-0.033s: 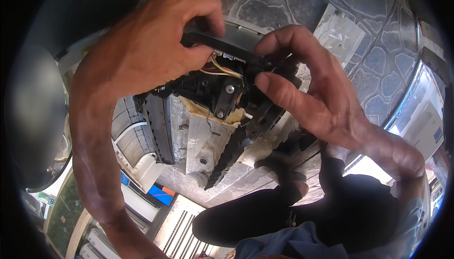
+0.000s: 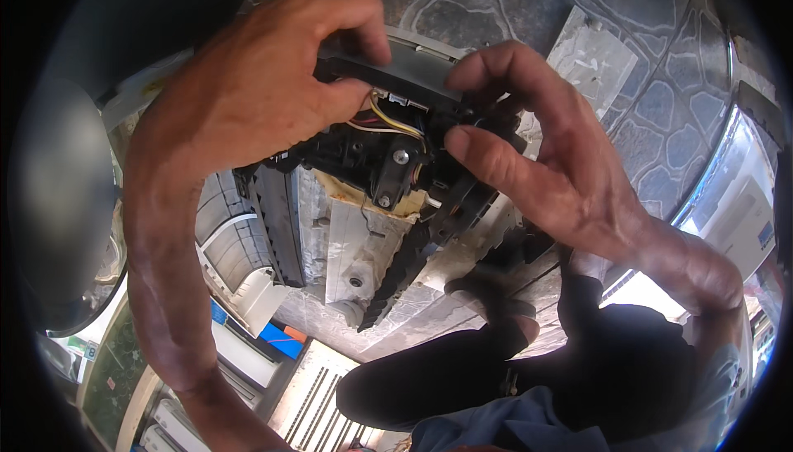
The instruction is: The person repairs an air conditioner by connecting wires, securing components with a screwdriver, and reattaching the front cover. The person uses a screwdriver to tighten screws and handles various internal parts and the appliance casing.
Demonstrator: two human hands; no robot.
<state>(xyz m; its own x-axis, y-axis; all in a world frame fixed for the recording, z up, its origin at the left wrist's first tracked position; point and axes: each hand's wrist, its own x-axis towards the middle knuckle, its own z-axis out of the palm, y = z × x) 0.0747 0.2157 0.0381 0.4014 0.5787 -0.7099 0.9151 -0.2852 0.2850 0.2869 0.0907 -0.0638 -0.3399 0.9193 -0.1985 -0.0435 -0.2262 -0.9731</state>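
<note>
In front of me stands a black plastic mechanism housing [image 2: 351, 155] with screws and a bundle of yellow, white and dark wires [image 2: 396, 126]. Along its far top edge runs a long black plastic bar [image 2: 384, 76] with a greyish face. My left hand [image 2: 273, 80] is closed on the bar's left part, thumb on the near side and curled fingers over the far side. At the right end, my right hand [image 2: 541, 151] has its index finger by the bar and its thumb against the housing. Its other fingers are partly hidden behind.
Beneath the housing is a pale body [image 2: 355, 246] with dark ribbed strips [image 2: 396, 270] on its right. Stone-patterned paving [image 2: 462, 18] spreads beyond, with a flat pale board [image 2: 595, 56] on it. White slatted panels [image 2: 314, 394] and a blue item [image 2: 281, 339] lie at lower left.
The right index finger has lifted very slightly, and a little more of the bar's grey face shows. Otherwise the hands and housing hold their places.
</note>
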